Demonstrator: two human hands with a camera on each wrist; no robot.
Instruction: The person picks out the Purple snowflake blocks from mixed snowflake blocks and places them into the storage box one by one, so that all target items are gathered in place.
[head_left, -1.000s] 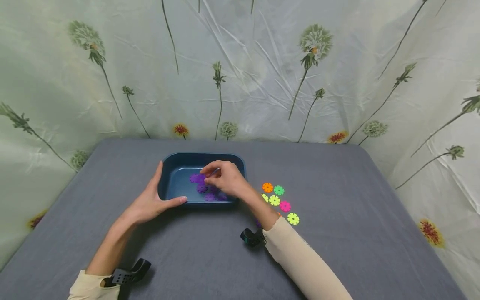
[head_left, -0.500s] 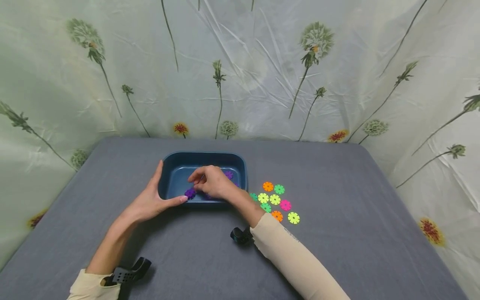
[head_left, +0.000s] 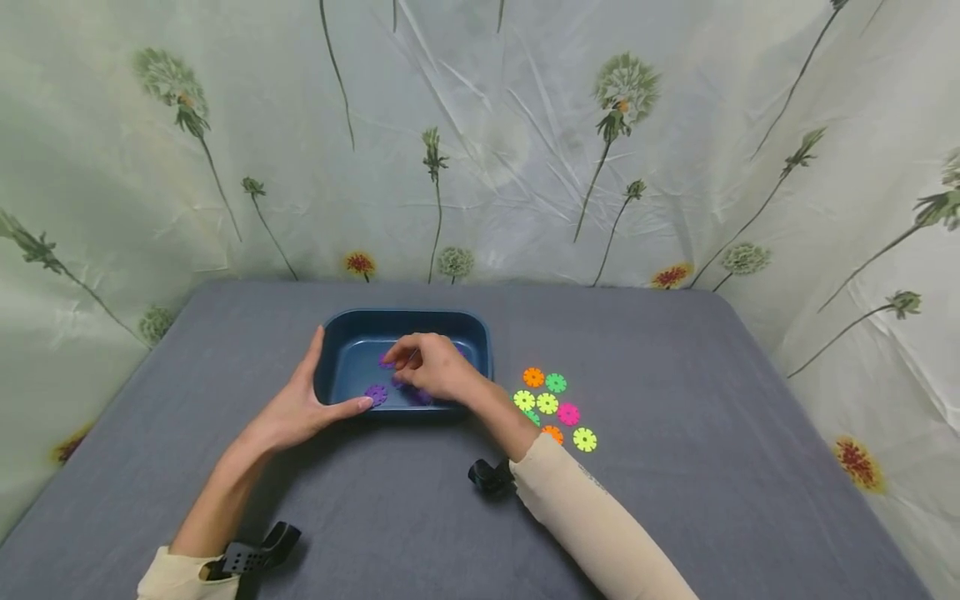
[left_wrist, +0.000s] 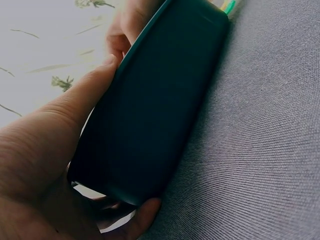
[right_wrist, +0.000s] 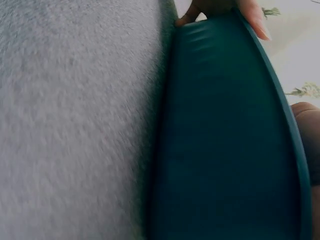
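A dark blue rectangular tray (head_left: 352,379) sits on the table with several purple notched plastic discs inside. My left hand (head_left: 307,400) grips its left end, the thumb on the near rim and the fingers around the end wall. In the left wrist view, that thumb (left_wrist: 92,87) lies along the rim. My right hand (head_left: 438,364) reaches into the tray with bent fingers, the fingertips right among the purple discs; I cannot tell whether they pinch one. One purple disc (head_left: 377,394) lies flat beside the left thumb. The right palm hides other discs.
Several loose notched discs lie on the grey cloth right of the tray, including an orange disc (head_left: 533,377), a pink disc (head_left: 568,414) and a yellow disc (head_left: 585,439). My right forearm passes over part of this group. A flower-printed curtain (head_left: 495,167) hangs behind the table.
My right hand has moved left and slightly toward me within the tray. A purple disc now lies flat by the left thumb. The left hand keeps its grip on the tray.
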